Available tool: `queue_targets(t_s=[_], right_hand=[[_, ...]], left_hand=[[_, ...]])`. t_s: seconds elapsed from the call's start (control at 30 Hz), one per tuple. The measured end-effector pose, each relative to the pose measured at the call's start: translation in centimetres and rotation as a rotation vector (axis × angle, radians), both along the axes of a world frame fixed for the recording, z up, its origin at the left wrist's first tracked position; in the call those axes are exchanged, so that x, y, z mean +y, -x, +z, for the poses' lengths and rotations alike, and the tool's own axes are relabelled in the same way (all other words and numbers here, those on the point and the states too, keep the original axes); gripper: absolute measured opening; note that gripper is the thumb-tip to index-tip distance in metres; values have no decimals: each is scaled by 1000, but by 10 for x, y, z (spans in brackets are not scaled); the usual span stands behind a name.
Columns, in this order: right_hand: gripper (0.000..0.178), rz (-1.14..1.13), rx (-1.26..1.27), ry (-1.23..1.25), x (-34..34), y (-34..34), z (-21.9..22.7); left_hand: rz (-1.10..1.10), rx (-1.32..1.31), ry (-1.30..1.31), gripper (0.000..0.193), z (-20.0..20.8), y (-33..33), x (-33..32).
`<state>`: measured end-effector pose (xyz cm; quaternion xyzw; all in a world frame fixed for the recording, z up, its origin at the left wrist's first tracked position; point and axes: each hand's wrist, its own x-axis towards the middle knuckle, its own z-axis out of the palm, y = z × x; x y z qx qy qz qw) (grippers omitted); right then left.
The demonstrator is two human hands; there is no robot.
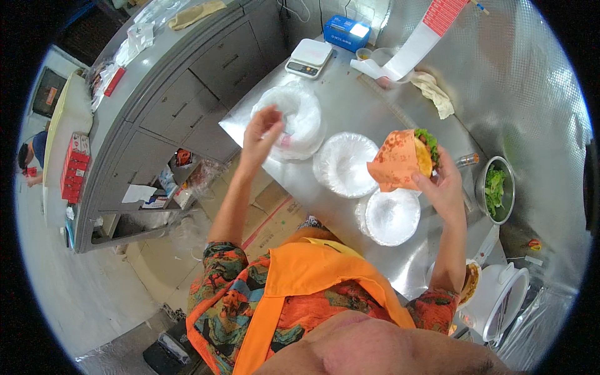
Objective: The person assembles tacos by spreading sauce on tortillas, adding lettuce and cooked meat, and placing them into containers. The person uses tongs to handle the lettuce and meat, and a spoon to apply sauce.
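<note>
My right hand [446,190] is closed on a filled flatbread sandwich [423,158] in an orange printed paper sleeve [397,161]. Green lettuce [427,139] pokes out at its top. Beneath the sleeve lie two round, white, crinkled plastic-looking stacks, one farther away [345,164] and one nearer [392,216]. To the left, my left hand [261,132] hovers at the edge of a larger ring-shaped pile of clear plastic bags [306,115]. Its fingers are bent and apart, with nothing visible in them.
A white scale [310,58] and a blue box [347,34] stand at the table's far end. At right are a steel bowl of lettuce [495,190] and a white pot [498,298]. A cloth [434,94] lies by the wall. Grey cabinets [181,106] line the left.
</note>
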<state>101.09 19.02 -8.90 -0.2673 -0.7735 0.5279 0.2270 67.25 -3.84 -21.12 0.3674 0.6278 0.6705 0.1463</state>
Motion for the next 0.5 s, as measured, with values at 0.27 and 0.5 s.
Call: queue_targets(t_s=[0.27,0.5], right_hand=[[67,-38,94,132,-3,32,-18],[66,-132,124,193,4,86,-22]], left_hand=[[70,514,304,31,22,93,-7],[-178,886,597,39,-29,190,106]])
